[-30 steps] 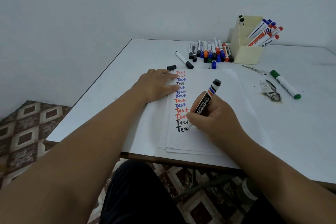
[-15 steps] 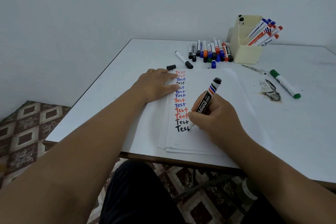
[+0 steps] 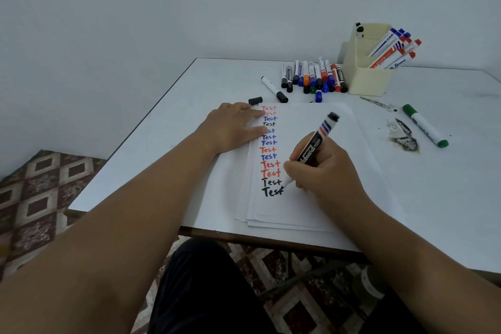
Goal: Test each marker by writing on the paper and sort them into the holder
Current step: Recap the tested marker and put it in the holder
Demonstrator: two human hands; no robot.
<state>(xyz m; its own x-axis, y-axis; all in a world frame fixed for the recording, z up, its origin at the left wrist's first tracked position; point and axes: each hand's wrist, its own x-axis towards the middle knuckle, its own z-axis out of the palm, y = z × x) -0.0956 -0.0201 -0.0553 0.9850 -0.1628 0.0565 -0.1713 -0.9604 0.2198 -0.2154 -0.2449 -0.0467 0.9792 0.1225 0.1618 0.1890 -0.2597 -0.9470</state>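
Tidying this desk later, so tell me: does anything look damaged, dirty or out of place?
Yes: a dark, scorched-looking smudge with flaky debris mars the table beside the lone green marker, and a loose black cap lies by the paper.

You face a plain pale wall [image 3: 189, 8] at twelve o'clock — evenly lit. Your white desk [image 3: 447, 198] fills three o'clock; brown-and-cream diamond-patterned floor tiles [image 3: 35, 192] show at eight and six o'clock.

The left hand [image 3: 233, 127] covers part of two "Test" words. Print on the marker row [image 3: 311, 76] at one o'clock is too small to read. Both forearms leave the bottom edge.
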